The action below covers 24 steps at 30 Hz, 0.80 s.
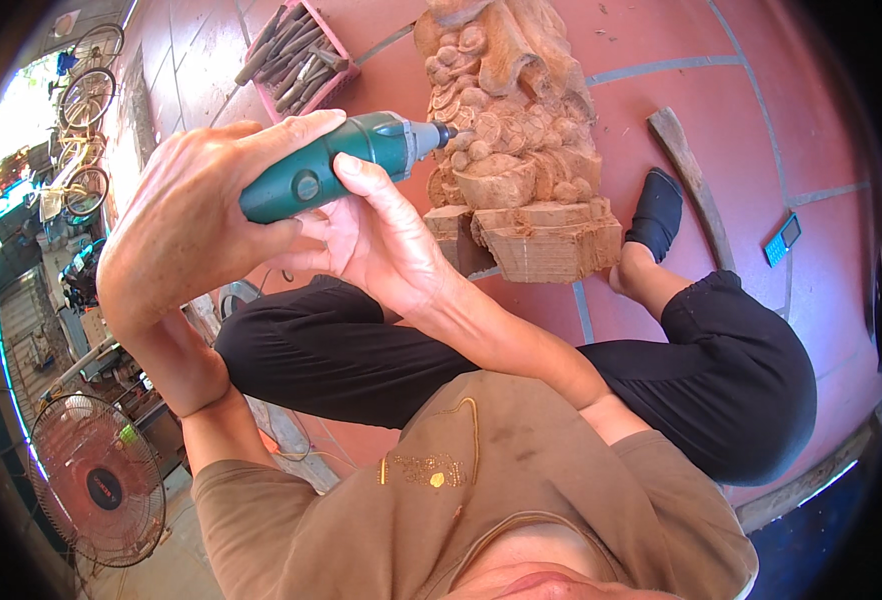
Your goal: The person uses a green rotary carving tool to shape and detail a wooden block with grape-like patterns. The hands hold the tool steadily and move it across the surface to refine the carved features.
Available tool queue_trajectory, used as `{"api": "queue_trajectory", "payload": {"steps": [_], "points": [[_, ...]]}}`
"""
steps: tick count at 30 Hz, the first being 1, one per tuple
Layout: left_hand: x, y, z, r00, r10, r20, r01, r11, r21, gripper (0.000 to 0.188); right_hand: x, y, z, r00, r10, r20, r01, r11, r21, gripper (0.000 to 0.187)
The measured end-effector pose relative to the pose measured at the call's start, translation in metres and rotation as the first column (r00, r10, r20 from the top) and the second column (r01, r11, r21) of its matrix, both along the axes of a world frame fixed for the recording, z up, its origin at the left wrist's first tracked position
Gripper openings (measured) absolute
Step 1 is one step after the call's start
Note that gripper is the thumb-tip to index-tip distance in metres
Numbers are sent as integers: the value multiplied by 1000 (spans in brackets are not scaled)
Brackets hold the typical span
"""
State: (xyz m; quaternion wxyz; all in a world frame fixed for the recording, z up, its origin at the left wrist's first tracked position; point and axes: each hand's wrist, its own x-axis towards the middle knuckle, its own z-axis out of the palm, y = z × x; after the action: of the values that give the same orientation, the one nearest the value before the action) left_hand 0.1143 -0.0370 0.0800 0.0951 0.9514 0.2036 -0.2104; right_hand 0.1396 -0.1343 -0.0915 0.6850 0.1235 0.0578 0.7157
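a green rotary tool (pixel 336 163) is held level, its tip touching the pale wood carving (pixel 516 140) that stands on the red tiled floor (pixel 821 130). the left hand (pixel 186 225) has its grip wrapped shut around the tool's body; the right hand (pixel 381 235) is closed under it. a pink tray of chisels (pixel 296 50) lies beyond, and a small blue rectangular card (pixel 782 240) lies to the right.

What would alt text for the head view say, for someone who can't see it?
Both hands grip a green rotary tool, left hand round its body and right hand under it, with the tip against a carved wooden sculpture standing on red floor tiles. A pink tray of chisels lies beyond.
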Motion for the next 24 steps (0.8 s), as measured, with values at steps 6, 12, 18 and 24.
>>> {"api": "queue_trajectory", "payload": {"steps": [6, 12, 18, 24], "points": [[-7, 1, -2, 998, 44, 36, -44, 999, -7, 67, 2, -1, 5, 999, 16, -42, -18, 999, -47, 52], [-6, 2, -3, 999, 40, 37, -39, 999, -19, 69, 6, -2, 5, 1000, 4, -4, -4, 998, -58, 51], [-6, 4, -7, 997, 7, 78, -5, 999, -33, 69, 8, -1, 4, 1000, 4, 0, -4, 996, -85, 51], [-7, 6, -10, 997, 17, 71, -14, 999, -43, 69, 5, 1, -2, 1000, 19, -9, -19, 997, -74, 51]]}}
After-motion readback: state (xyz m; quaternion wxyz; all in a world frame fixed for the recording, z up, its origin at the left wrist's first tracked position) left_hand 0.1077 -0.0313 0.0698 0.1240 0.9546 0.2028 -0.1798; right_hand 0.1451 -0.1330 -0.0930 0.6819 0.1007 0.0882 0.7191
